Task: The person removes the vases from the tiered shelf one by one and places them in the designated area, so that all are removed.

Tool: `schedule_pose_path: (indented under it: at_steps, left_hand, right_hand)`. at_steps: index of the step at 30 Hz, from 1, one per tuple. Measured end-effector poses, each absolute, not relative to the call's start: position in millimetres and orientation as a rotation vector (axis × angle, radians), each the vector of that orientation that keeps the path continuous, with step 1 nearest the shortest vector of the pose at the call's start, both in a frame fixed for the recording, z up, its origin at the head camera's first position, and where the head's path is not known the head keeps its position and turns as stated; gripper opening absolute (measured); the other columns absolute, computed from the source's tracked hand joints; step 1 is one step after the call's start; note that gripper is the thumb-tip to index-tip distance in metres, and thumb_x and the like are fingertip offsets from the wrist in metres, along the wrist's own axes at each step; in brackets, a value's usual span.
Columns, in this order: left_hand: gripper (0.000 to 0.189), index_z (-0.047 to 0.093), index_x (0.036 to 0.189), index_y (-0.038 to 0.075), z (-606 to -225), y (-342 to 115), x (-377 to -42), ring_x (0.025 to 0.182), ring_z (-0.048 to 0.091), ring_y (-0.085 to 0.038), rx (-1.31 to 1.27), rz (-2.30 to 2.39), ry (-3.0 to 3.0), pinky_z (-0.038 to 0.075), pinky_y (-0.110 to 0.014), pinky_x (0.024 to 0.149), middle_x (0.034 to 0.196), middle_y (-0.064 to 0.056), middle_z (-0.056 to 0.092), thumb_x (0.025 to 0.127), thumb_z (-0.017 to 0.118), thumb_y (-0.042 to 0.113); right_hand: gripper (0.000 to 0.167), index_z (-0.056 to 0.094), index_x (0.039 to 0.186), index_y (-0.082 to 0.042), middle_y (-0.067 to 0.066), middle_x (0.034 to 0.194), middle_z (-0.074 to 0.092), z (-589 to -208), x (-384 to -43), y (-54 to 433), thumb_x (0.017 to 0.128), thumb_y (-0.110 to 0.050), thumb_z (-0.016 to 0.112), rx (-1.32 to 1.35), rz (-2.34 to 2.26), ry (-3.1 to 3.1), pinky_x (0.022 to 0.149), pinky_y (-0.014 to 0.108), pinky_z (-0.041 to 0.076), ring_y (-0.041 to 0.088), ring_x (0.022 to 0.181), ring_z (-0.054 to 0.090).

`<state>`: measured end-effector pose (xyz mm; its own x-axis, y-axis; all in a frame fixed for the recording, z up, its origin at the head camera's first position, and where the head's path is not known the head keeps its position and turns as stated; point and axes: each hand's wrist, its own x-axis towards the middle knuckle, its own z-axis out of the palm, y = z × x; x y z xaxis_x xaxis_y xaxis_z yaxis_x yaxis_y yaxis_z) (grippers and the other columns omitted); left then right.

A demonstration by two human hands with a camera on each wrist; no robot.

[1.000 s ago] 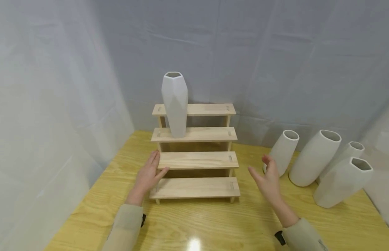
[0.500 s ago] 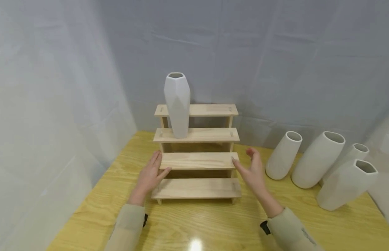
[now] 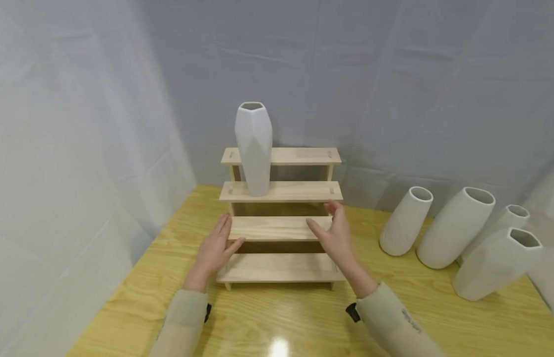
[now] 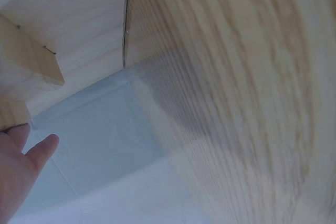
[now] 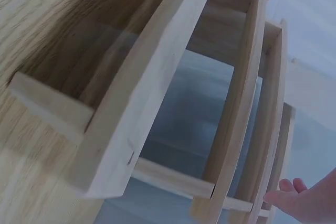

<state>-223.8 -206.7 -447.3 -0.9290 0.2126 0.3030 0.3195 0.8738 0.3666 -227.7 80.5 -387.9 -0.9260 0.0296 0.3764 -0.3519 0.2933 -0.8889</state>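
Observation:
A stepped wooden display rack (image 3: 277, 267) with several plank shelves stands in the middle of the table. On its second shelf from the top, left of centre, a tall faceted white vase (image 3: 254, 144) stands upright. My left hand (image 3: 213, 253) touches the left end of the third shelf down, its fingers along the end and thumb at the front edge. My right hand (image 3: 337, 238) is at the right end of that same shelf, thumb extended over the plank and fingers behind. In the right wrist view, the right hand (image 5: 310, 200) shows beside the shelf ends. Neither hand holds a vase.
Several white vases stand on the right of the wooden table (image 3: 268, 322): a slim round one (image 3: 403, 223), a larger one (image 3: 455, 228), one partly hidden (image 3: 511, 215) and a faceted one (image 3: 495, 265). A grey cloth (image 3: 370, 89) hangs behind.
My right hand has moved left, from beside the slim vase to the right end of the rack's third shelf. The left hand stays at the left end.

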Motion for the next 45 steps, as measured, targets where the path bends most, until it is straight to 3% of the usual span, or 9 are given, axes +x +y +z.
schedule_pose_path:
  at_steps: [14, 45]
  left_hand:
    - [0.076, 0.019, 0.137, -0.008, -447, -207, -225, 0.131, 0.013, -0.030, -0.410, -0.611, -2.773, 0.019, -0.043, 0.104, 0.143, -0.019, 0.016, 0.090, 0.041, 0.048]
    - [0.076, 0.019, 0.138, -0.006, -448, -207, -223, 0.131, 0.014, -0.029, -0.392, -0.622, -2.777, 0.022, -0.044, 0.102, 0.144, -0.017, 0.015, 0.090, 0.040, 0.049]
  right_hand:
    - [0.072, 0.027, 0.132, 0.001, 0.015, 0.126, 0.038, -375, -239, 49, 0.078, -0.025, 0.068, 0.337, 1.688, -2.323, 0.099, 0.037, 0.030, 0.026, 0.117, 0.035]
    - [0.072, 0.029, 0.131, 0.002, 0.017, 0.127, 0.041, -349, -277, 7, 0.078, -0.025, 0.068, 0.411, 1.735, -2.295, 0.097, 0.039, 0.033, 0.025, 0.118, 0.037]
